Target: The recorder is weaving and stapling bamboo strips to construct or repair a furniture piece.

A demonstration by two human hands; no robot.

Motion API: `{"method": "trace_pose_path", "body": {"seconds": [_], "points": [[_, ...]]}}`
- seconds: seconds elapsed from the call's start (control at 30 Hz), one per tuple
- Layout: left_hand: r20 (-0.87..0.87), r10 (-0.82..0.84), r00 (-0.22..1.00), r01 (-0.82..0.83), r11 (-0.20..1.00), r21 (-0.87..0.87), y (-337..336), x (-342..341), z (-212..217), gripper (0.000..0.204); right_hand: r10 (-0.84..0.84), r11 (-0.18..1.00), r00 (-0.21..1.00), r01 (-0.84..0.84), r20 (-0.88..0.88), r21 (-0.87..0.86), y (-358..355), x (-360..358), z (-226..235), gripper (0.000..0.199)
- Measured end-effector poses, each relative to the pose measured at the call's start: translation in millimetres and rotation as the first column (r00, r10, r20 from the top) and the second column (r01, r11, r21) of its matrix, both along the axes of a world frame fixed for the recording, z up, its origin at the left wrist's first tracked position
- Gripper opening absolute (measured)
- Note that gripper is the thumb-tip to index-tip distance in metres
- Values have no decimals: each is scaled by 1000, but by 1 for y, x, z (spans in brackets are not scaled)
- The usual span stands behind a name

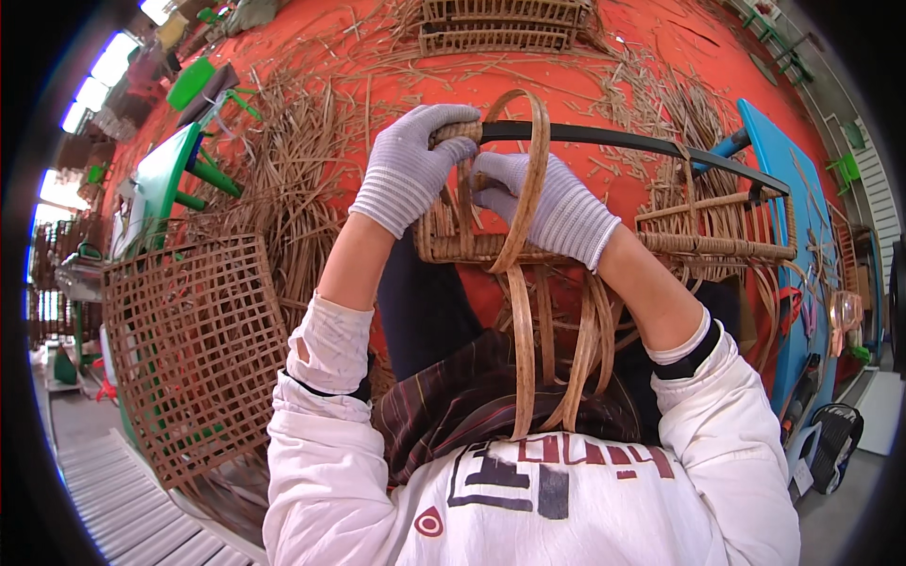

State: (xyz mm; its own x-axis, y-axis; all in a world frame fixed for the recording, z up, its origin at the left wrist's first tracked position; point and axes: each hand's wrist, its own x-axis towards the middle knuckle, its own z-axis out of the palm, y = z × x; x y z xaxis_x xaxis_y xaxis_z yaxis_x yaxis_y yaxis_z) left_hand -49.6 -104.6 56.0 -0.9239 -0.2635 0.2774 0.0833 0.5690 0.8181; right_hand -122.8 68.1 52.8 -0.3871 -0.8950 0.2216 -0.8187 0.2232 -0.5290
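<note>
My left hand (408,165), in a pale grey striped knit glove, is closed around the wrapped left end of a long black bar (609,135). This bar forms the far edge of a woven rattan frame (698,247) in front of me. My right hand (563,203), gloved alike, sits just below the bar with fingers curled together at a rattan strip beside the left hand; the exact grip is partly hidden. One flat brown rattan strip (534,179) loops up over the bar, passes across the right hand and hangs toward my lap.
An open-weave rattan panel (193,349) leans at the left. Loose strips (293,170) lie heaped on the red floor (377,61). Another woven basket piece (500,26) is at the far side. A blue table (797,189) stands right, a green stool (192,83) far left.
</note>
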Motion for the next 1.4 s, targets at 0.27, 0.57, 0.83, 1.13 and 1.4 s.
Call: {"method": "trace_pose_path", "body": {"seconds": [0.27,0.57,0.83,1.13,1.4], "points": [[54,-45,998,48,996,-72,-10,-7,2,33,-16,999,998,18,55,-33,1,-3,-4,23],[57,-23,998,24,999,-30,-7,-4,4,37,-117,964,971,161,207,-211,10,9,10,22],[51,-44,998,47,997,-56,-6,-2,3,35,-69,957,972,128,226,-258,8,5,1,25],[63,-28,998,39,982,-186,-4,-2,10,35,-29,996,941,54,338,-66,12,6,15,24],[81,-30,996,40,990,-133,-1,1,9,36,118,984,894,-47,432,-172,19,10,16,17]]}}
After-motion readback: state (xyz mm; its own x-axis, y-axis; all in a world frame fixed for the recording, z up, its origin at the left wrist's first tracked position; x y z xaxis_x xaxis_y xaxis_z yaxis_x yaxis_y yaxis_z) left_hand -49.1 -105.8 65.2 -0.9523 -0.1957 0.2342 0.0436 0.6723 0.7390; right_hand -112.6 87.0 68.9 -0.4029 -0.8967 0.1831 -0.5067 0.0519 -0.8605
